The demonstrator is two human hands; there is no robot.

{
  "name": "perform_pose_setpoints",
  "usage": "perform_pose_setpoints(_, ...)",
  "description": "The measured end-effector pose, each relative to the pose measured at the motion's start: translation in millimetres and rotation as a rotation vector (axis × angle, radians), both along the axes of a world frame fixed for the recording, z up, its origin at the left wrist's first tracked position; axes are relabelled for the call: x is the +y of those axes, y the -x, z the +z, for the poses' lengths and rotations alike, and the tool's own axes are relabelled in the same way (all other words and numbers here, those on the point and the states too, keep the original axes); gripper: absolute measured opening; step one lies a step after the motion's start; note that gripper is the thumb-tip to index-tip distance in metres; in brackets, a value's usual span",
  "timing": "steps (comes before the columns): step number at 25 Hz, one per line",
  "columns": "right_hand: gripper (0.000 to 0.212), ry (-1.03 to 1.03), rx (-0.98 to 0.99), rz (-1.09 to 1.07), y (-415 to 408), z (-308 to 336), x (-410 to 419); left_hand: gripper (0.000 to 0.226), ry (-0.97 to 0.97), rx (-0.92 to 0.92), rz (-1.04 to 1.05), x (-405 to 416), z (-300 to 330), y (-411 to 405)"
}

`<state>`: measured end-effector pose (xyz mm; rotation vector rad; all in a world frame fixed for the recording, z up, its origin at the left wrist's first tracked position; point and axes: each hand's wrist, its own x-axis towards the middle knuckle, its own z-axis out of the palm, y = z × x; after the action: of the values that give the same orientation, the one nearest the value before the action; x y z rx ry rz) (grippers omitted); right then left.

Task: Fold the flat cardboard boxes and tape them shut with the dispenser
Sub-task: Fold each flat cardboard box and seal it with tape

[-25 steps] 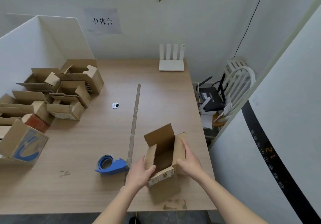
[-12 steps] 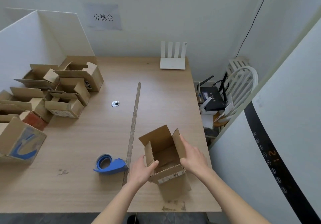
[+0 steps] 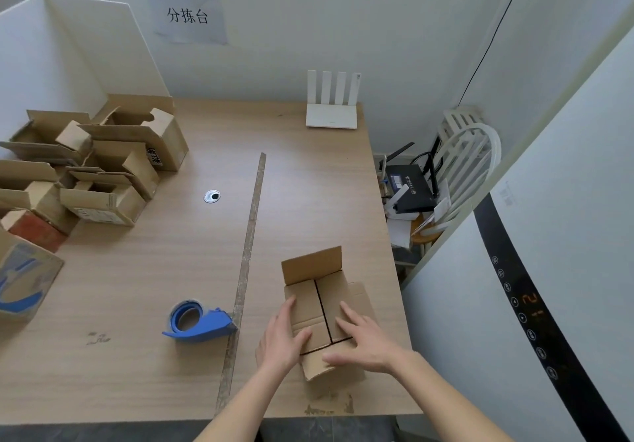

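A small brown cardboard box (image 3: 320,308) stands near the table's front right edge. Its two side flaps lie folded down and meet at a dark seam; the far flap still stands up. My left hand (image 3: 283,333) presses the left flap with fingers laid flat, thumb on the box top. My right hand (image 3: 363,337) presses the right flap, fingers spread straight. The blue tape dispenser (image 3: 195,321) lies on the table just left of my left hand, untouched.
A pile of several opened cardboard boxes (image 3: 103,163) fills the table's left side, one with blue print (image 3: 20,284) at the front left. A white router (image 3: 332,105) stands at the back. A seam strip (image 3: 248,246) runs down the wooden table (image 3: 137,270).
The box was open with my hands gripping its sides; both side flaps are now folded down and my hands lie flat on top of them.
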<state>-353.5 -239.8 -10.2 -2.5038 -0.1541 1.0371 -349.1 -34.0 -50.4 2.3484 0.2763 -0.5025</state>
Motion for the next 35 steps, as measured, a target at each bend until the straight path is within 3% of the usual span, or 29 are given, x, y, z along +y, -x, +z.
perform_pose_setpoints(2,0.121,-0.137,0.07,0.019,-3,-5,-14,0.081,-0.008,0.008,-0.019,8,-6,-1)
perform_pose_setpoints(4,0.095,-0.236,0.032,-0.037,-5,-15,-25,0.082,0.02,-0.003,-0.038,10,-11,-6)
perform_pose_setpoints(6,0.072,-0.262,-0.141,-0.282,-8,-25,-25,0.079,0.14,-0.013,-0.036,8,-17,-11)
perform_pose_setpoints(8,0.073,-0.182,-0.315,-0.496,-13,-31,-17,0.067,0.319,-0.013,0.069,7,-25,-14)
perform_pose_setpoints(11,0.094,-0.113,-0.388,-0.576,-15,-41,-2,0.048,0.509,0.011,0.298,7,-32,-13)
perform_pose_setpoints(13,0.1,-0.122,-0.374,-0.54,-14,-48,1,0.051,0.471,0.018,0.289,9,-33,-10)
perform_pose_setpoints(16,0.102,-0.1,-0.347,-0.459,-18,-55,-2,0.095,0.244,-0.129,0.129,12,-28,-22)
perform_pose_setpoints(18,0.106,-0.078,-0.339,-0.463,-22,-54,-3,0.117,0.194,-0.248,0.095,9,-17,-41)
perform_pose_setpoints(20,0.11,-0.07,-0.351,-0.489,-22,-52,-2,0.11,0.193,-0.324,0.002,3,-3,-58)
perform_pose_setpoints(24,0.118,-0.126,-0.369,-0.536,-17,-49,-2,0.049,0.066,-0.433,-0.17,2,-5,-48)
perform_pose_setpoints(26,0.119,-0.164,-0.405,-0.523,-15,-48,-1,0.046,0.02,-0.436,-0.318,3,-21,-31)
perform_pose_setpoints(28,0.105,-0.218,-0.427,-0.437,-15,-51,-1,0.041,-0.006,-0.441,-0.353,4,-34,-22)
perform_pose_setpoints(31,0.074,-0.232,-0.383,-0.328,-11,-59,-2,0.056,-0.05,-0.433,-0.285,5,-44,-19)
perform_pose_setpoints(35,0.067,-0.252,-0.425,-0.403,-10,-65,6,0.06,0.125,-0.322,-0.177,2,-44,-8)
